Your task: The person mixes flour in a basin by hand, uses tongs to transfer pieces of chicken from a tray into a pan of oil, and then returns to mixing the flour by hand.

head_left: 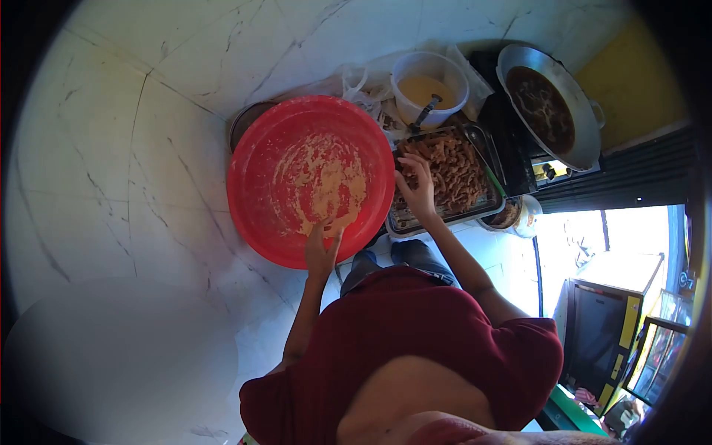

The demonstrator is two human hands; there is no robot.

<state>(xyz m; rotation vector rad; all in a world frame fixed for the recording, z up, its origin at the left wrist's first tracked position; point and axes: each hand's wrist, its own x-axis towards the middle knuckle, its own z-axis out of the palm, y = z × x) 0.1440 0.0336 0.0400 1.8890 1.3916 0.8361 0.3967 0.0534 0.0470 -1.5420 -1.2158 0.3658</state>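
A large red basin [256,211] holds pale yellowish flour [334,178], smeared over its floor and lower wall. My left hand [321,256] reaches over the near rim, fingers apart and fingertips at the flour. On the right, my right hand [420,191] hovers between the basin and a metal tray [486,211], its fingers loosely curved and spread with nothing visible between them. Brown fried strips [452,170] are heaped in the tray, close beside that hand.
Behind the tray stands a white bucket [400,70] of yellowish batter with a dark-handled utensil [425,113]. A wide pan [586,144] of dark oil, with pieces frying, sits on a black stove [504,126]. Plastic bags [363,89] lie behind the basin. Marbled tile covers the wall [104,133].
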